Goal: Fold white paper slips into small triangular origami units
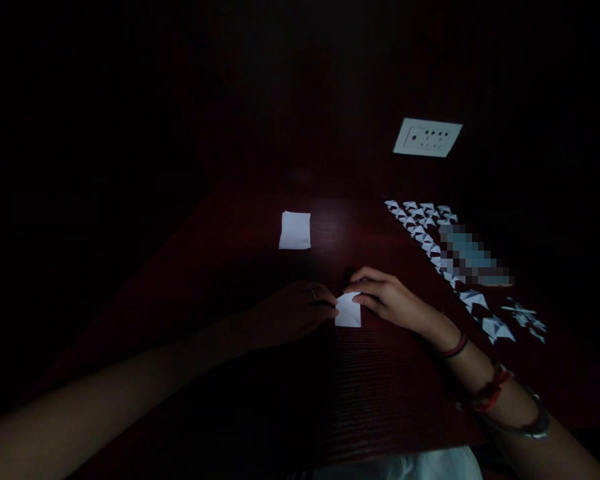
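Note:
A small white piece of paper [349, 313] lies on the dark red wooden table [370, 387] between my two hands. My left hand [293, 311] comes in from the left, in shadow, with its fingertips pinched on the paper's left edge; a ring shows on one finger. My right hand [387, 298] rests on the paper's upper right corner, fingers curled and pressed onto it. Thread bands and a bangle sit on my right wrist.
A stack of white square paper sheets [295, 230] lies further back on the table. Several folded white paper pieces [423, 223] are spread along the right side, more [497, 328] near my right forearm. A white wall socket [427, 137] is on the dark back wall.

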Tool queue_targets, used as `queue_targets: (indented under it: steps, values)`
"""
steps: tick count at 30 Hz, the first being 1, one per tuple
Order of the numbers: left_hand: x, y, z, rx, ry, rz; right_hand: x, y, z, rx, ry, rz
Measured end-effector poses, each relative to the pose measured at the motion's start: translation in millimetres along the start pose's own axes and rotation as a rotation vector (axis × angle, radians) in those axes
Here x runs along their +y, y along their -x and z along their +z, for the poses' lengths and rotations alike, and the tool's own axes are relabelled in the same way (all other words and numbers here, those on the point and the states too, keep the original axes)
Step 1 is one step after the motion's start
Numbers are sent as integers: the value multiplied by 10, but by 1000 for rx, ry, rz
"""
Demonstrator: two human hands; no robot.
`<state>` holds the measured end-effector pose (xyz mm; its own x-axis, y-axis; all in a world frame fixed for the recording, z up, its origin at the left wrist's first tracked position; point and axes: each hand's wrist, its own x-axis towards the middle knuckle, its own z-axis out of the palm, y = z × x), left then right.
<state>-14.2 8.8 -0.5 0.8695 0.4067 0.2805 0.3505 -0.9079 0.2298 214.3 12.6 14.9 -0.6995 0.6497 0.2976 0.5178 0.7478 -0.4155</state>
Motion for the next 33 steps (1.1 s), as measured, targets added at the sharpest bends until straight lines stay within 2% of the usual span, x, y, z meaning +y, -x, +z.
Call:
queue_targets:
  steps: [11,21,28,33]
  values:
    - [-7,23,-3,-11,-8,-7,-50,23,-37,-30,71,-74]
    - [-8,18,8,15,-16,-6,3,86,-8,14,186,-106]
    - [11,3,-11,28,-27,3,-21,58,-34,37,36,-31]
    - [28,-8,-22,42,-22,-1,35,84,-154,9,-10,10]
